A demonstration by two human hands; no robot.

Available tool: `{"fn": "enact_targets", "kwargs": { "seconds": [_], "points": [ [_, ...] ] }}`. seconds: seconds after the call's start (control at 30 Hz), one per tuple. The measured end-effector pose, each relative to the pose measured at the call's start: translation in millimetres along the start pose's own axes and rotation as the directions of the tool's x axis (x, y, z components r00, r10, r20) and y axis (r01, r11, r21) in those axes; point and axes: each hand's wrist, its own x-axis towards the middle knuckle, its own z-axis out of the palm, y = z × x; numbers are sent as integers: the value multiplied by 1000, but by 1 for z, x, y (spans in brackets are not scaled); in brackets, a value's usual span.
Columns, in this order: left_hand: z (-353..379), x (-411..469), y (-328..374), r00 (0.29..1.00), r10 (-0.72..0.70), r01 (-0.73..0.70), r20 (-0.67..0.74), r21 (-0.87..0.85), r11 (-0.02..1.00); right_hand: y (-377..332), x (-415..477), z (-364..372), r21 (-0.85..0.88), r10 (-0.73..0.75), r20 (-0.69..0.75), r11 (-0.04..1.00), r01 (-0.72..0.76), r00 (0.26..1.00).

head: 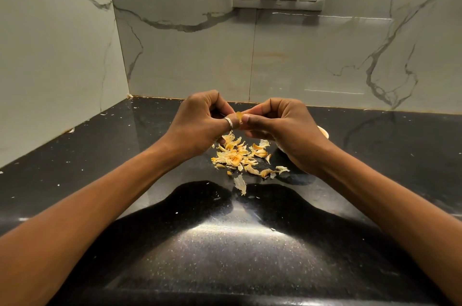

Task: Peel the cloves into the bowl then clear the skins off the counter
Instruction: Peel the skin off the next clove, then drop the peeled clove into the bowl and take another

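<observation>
Left hand [197, 125]: fingers curled, thumb and fingertips pinching the clove [239, 116] above the counter [125, 155].
Right hand [282, 130]: fingers curled, thumb and forefinger pinching a pale flap of skin on the same clove.
Clove: between both hands, mostly hidden; only the lifted skin shows.
Skins [237, 158]: a loose heap on the counter just below the hands, with one stray piece nearer the person.
Bowl [324, 131]: only a sliver of rim shows behind the right hand; its contents are hidden.
Progress: judging by the heap, several cloves are probably peeled. This one is mid-peel, and clearing the skins is not yet begun.
</observation>
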Motion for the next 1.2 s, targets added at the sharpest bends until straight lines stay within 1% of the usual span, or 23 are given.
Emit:
{"fn": "enact_targets", "kwargs": {
  "seconds": [0.1, 0.27, 0.37, 0.53, 0.57, 0.7, 0.8, 0.93, 1.07, 1.13, 1.2],
  "points": [
    [0, 0, 1, 1000, 4, -4, 2, -6, 1000, 0, 0, 1, -5, -4, -10, 1000, 4, 1000],
    [-1, -1, 1, 1000, -21, 21, -5, -10, 1000, -3, 0, 0, 92, 14, -23, 996, -12, 1000],
    [-1, 0, 1, 999, -36, 35, -9, -11, 999, -3, 1, -1, 120, 19, -39, 993, -14, 999],
    [1, 0, -1, 997, -82, 82, -16, -5, 997, -4, 2, -4, 214, 63, -42, 975, -52, 997],
    [1, 0, -2, 997, -80, 80, -17, 14, 997, -5, 3, -5, 222, 70, -39, 973, -60, 997],
    [3, -2, -4, 1000, -1, 2, -10, 187, 982, -9, 4, -9, 235, 88, -6, 968, -84, 996],
    [7, -4, -6, 999, 26, -17, -35, 242, 970, -10, 5, -12, 220, 83, 7, 972, -83, 997],
    [7, -5, -8, 998, 57, -54, -7, 258, 965, -11, 8, -18, 99, 60, 11, 993, -61, 998],
    [9, -6, -6, 996, 88, -90, 20, 274, 958, -16, 11, -29, -130, 4, 7, 991, -3, 1000],
    [11, -7, -6, 996, 93, -93, 11, 269, 959, -16, 13, -36, -327, -51, -10, 944, 44, 999],
    [12, -7, -7, 995, 102, -97, -5, 277, 956, -14, 16, -42, -548, -120, -32, 833, 83, 992]
  ]
}}
